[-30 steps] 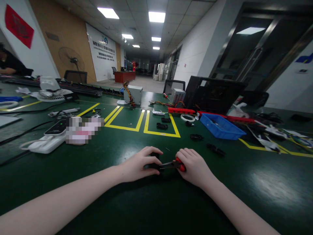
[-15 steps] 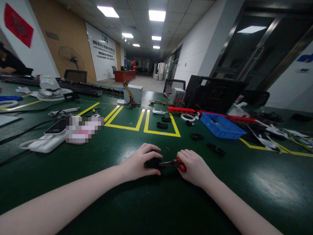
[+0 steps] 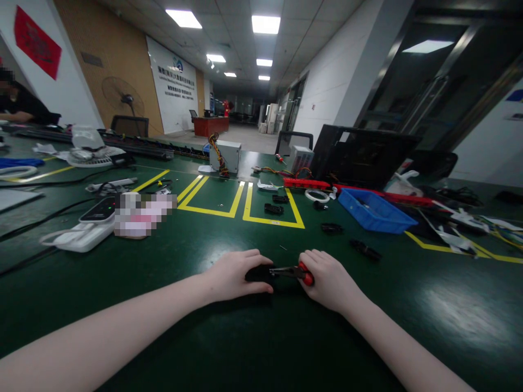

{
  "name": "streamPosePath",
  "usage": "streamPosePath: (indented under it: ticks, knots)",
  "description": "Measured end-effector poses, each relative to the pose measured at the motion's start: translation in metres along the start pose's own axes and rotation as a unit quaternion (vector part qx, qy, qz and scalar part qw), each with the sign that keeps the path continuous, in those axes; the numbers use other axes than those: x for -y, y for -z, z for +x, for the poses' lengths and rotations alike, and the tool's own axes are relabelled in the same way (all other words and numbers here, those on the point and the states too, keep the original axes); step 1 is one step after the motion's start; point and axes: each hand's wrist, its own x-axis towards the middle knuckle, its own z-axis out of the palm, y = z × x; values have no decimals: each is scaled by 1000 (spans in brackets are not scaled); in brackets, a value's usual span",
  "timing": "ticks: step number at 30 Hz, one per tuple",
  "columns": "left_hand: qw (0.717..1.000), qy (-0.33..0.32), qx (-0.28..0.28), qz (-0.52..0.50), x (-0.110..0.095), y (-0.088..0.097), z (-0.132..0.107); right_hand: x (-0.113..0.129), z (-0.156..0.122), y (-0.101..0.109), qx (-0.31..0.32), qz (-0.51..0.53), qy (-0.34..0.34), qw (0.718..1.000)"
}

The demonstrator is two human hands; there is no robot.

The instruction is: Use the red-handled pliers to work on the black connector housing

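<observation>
My left hand (image 3: 235, 275) rests on the green table (image 3: 163, 326) with its fingers curled over a small black part (image 3: 258, 273), pinning it down. My right hand (image 3: 329, 279) is closed round the red handles of a pair of pliers (image 3: 295, 271). The dark jaws of the pliers reach left to the black part. Most of the part is hidden under my left fingers.
Several small black parts (image 3: 332, 228) lie beyond my hands, near a blue tray (image 3: 373, 210) and a black computer case (image 3: 359, 155). Yellow tape boxes (image 3: 245, 204) mark the table. A white device (image 3: 81, 231) and cables sit left. A person sits far left.
My hands have stayed together on the part and pliers. My left fingers have flattened a little over the part. The view has shifted slightly.
</observation>
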Motion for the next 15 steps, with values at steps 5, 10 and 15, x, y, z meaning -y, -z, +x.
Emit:
streamPosePath:
  ticks: [5,10,15]
  knots:
    - [1000,-11,-16,22,1,0,0,0,1,2,5,13,-8,1000]
    - [992,-24,-69,99,3,-7,1,2,0,2,9,27,-23,999]
    - [987,-38,-94,128,4,-9,1,1,-1,-1,8,38,-29,999]
